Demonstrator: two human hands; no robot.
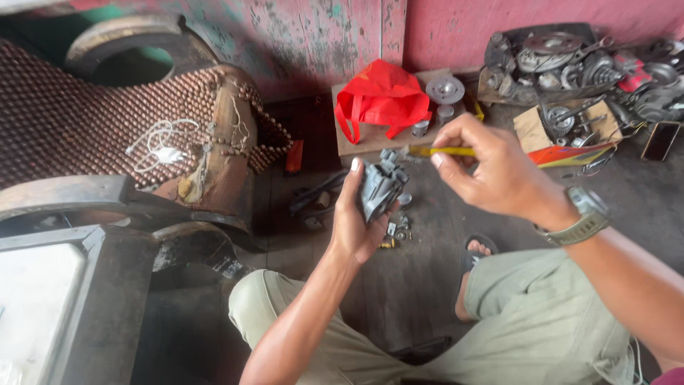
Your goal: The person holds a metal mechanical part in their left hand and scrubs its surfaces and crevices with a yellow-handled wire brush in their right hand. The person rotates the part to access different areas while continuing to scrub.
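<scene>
My knees in pale trousers filled the bottom of the view, one sandalled foot flat on the dark floor. Just above them my left hand was closed around a small grey metal part, fingers wrapped behind it and thumb up its near side, so it stood roughly upright at chest height over the floor. My right hand, with a watch on the wrist, was pinched shut on a yellow-handled tool. The tool's long axis ran nearly level, pointing left, and its tip reached the top of the part; whether it actually touched I could not tell. So the part lay down and to the left of my right grip, already held in the left.

Below the part, small loose metal bits were scattered on the floor. Further off, a low wooden board carried a red bag, a round metal disc and a couple of small cylinders. To the right, a cardboard tray and a dark tray by the pink wall held a heap of gears and engine parts. A beaded seat cover lay off to the left.
</scene>
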